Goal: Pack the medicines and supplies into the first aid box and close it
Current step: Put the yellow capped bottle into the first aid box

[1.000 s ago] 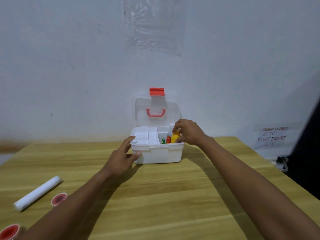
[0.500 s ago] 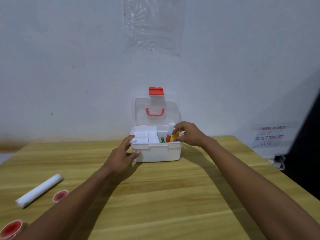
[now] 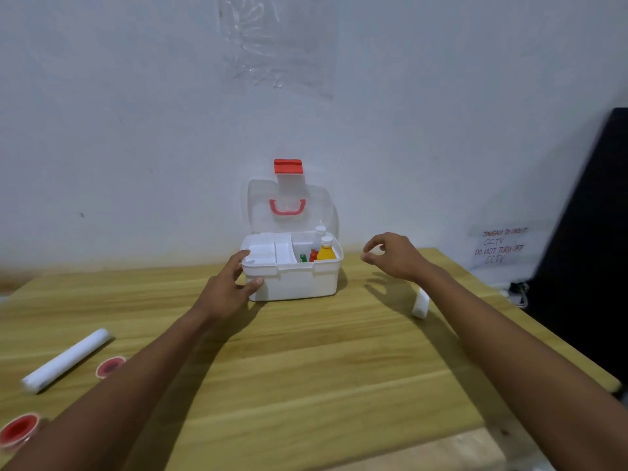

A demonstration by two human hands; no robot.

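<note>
The white first aid box [image 3: 299, 283] stands open at the table's far side, its clear lid [image 3: 289, 209] with red latch upright against the wall. Inside its right half stand a yellow bottle [image 3: 326, 251], a small red bottle [image 3: 313, 255], a green item [image 3: 302, 258] and a white bottle [image 3: 320, 231]; a white tray insert fills the left half. My left hand [image 3: 234, 283] holds the box's left front corner. My right hand [image 3: 396, 254] hovers to the right of the box, fingers loosely curled, holding nothing.
A white roll [image 3: 66, 360] and two red tape rolls [image 3: 110, 366] [image 3: 18, 431] lie on the wooden table [image 3: 306, 368] at left. A small white roll [image 3: 420, 304] lies beside my right forearm. A dark panel stands at the right edge.
My right hand has let go of the yellow bottle inside the box and drawn back to the right. My left hand stays on the box corner.
</note>
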